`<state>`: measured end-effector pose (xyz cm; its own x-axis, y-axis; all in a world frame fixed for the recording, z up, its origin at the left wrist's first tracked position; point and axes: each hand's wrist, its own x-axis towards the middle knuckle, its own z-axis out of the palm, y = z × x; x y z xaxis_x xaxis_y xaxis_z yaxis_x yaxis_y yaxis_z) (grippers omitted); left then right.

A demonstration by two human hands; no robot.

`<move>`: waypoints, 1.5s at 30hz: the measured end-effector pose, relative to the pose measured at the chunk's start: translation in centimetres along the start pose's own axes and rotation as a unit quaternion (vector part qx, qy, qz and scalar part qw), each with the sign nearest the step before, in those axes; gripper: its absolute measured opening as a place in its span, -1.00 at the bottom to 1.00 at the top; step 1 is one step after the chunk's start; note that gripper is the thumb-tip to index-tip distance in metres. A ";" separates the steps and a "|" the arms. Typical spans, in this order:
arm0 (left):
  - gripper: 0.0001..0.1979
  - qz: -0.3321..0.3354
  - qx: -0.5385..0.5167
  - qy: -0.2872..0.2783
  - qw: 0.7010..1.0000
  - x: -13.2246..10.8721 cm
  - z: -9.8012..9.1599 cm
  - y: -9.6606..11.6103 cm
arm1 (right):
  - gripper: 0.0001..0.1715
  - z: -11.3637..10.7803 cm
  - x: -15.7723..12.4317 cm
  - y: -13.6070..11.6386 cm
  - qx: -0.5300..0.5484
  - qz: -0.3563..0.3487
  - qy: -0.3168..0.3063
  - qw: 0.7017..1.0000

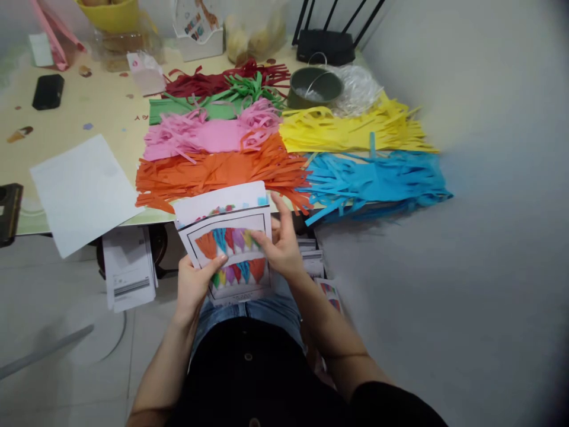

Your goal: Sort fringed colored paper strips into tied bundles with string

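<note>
Over my lap, at the table's front edge, I hold a white printed card (237, 240) with a framed picture of colourful tassels. It looks like more than one layer, as a second top edge shows behind it. My left hand (195, 287) grips the lower left side, thumb on the front. On the right side, my right hand (284, 246) has its thumb on the front and its fingers at the edge, partly behind. Just beyond lie fringed paper strips: orange (213, 172), blue (377, 178), pink (217, 135), yellow (351, 131), green (217, 110) and dark red (204, 84).
A blank white sheet (84, 190) overhangs the table edge. Below it, printed papers (130, 267) rest on a stool. A dark green bucket (315, 88), clear plastic (358, 86) and a black router (326, 46) stand at the back. A grey wall (466, 267) rises on the right.
</note>
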<state>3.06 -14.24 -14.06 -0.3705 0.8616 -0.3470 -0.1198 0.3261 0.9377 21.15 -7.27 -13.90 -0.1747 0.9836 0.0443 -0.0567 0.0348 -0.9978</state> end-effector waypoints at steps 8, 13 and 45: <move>-0.36 0.179 -0.030 0.037 0.983 0.6 -0.6 1.7 | -0.47 0.3 0.2 -0.4 -0.030 -0.035 0.099 0.994; -0.57 0.261 -0.027 0.046 0.964 1.5 -0.5 2.6 | -0.52 0.2 0.0 -0.8 -0.018 -0.055 0.109 0.992; -0.66 0.089 0.051 -0.066 0.993 3.1 -3.9 4.9 | -0.54 -4.4 1.6 -2.3 -0.029 0.047 -0.066 0.996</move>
<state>-2.30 -11.47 -10.47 -0.2523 0.9505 -0.1812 0.0324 0.1955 0.9802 25.29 -5.04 -11.74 -0.3047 0.9513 -0.0462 0.0216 -0.0416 -0.9989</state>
